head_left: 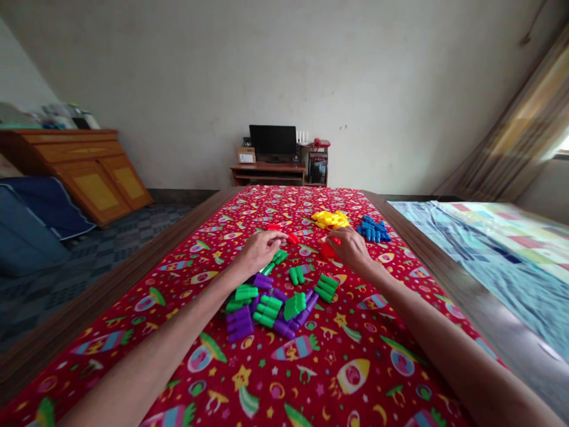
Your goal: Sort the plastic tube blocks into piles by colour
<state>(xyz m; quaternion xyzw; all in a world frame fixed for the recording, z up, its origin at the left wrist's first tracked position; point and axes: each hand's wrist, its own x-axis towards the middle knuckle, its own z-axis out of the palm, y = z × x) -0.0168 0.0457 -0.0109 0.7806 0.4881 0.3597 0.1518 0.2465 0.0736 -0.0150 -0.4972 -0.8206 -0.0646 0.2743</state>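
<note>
My left hand [261, 254] reaches over the middle of the cloth, its fingers pinched at the end of a small red plastic block [292, 238]. Another red block [274, 227] lies just beyond those fingers. To the right, my right hand [354, 250] is closed around red plastic blocks [328, 248], partly hidden by the fingers. Nearer to me is a loose heap of green blocks [269, 308] and purple blocks [240, 323], shaped like joined rounded pegs. A yellow pile [329, 219] sits just past my right hand, with a blue pile [373, 229] beside it.
A red cloth with rocket prints [293, 385] covers the long table, whose dark wooden edge [427, 273] shows. A bed [493, 255] adjoins on the right. Beyond the far end stands a desk with a monitor [272, 142]; a wooden cabinet [89, 172] is at left.
</note>
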